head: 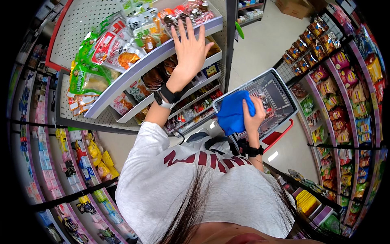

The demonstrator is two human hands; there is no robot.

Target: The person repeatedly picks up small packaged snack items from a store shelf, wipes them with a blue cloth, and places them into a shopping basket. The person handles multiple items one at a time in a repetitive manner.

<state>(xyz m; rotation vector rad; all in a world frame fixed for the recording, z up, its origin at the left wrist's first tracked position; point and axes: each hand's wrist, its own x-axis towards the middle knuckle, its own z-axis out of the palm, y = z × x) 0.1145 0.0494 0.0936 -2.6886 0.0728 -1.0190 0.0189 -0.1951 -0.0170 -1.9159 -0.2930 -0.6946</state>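
Note:
My left hand (189, 50), with a watch at the wrist, is spread with its fingers over the front lip of the top shelf (155, 61). Its fingertips reach the clear-wrapped snack packs (182, 16) there; whether they touch cannot be told. Vacuum-packed snacks (114, 50) in red, white and green bags lie to the left of it. My right hand (255, 114) grips a bunched blue cloth (232, 113) above the near end of a grey shopping basket (275, 77). Small wrapped packs (268, 108) lie in the basket, partly hidden by the cloth and hand.
Lower shelves (186, 99) with packaged food run below the top one. A red handle (283, 134) sits beside the basket. Shelves of bagged snacks (335, 113) curve along the right, and hanging goods (100, 152) line the left. A cardboard box (293, 8) is on the far floor.

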